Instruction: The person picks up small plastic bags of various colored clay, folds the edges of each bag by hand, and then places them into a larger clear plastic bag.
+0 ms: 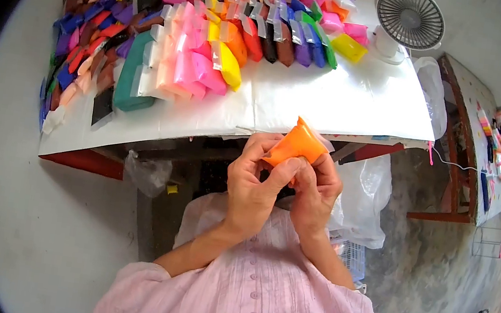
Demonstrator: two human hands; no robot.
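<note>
An orange packet point(299, 144) in a clear plastic wrapper is held up in front of my chest, just off the table's near edge. My left hand point(259, 174) grips its left side, fingers behind and thumb in front. On the right and lower side, my right hand point(316, 191) pinches the same packet, the two thumbs close together. Rows of similar packets lie beyond on the table, among them a yellow packet point(228, 65), a pink packet point(207, 73) and a green packet point(325, 44). The fingers behind the orange packet are partly hidden.
A white-covered table point(347, 103) carries a large heap of coloured packets point(111, 6), a teal case point(133, 76) and a small fan point(409, 18). Plastic bags point(363, 198) hang below at the right. Farther right stands a second table point(483, 144).
</note>
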